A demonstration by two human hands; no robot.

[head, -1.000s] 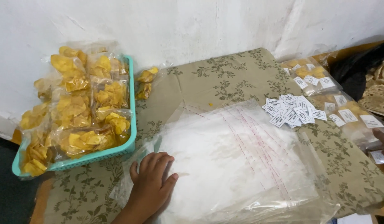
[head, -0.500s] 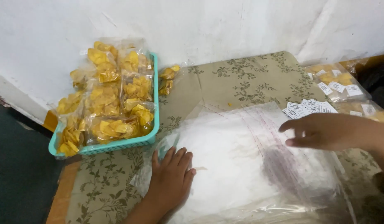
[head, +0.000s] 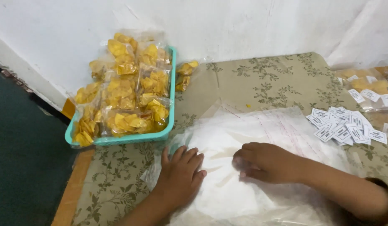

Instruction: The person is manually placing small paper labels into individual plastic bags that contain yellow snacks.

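While the left hand (head: 180, 175) presses flat, fingers spread, the right hand (head: 265, 162) pinches the plastic-bag stack (head: 261, 129) beneath both.

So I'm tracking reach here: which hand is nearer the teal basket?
Left. The left hand lies just below the teal basket; the right hand is farther right.

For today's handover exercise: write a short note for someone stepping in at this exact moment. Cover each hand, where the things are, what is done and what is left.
Left hand: flat, palm down on the stack of clear plastic bags, near its left edge.
Right hand: fingers curled, pinching at the top bag near the middle of the stack.
Teal basket: at the left by the wall, piled with sealed chip packets.
Small paper labels: loose heap to the right of the stack.
Done: basketful packed.
Left: top bag not yet lifted off the stack.
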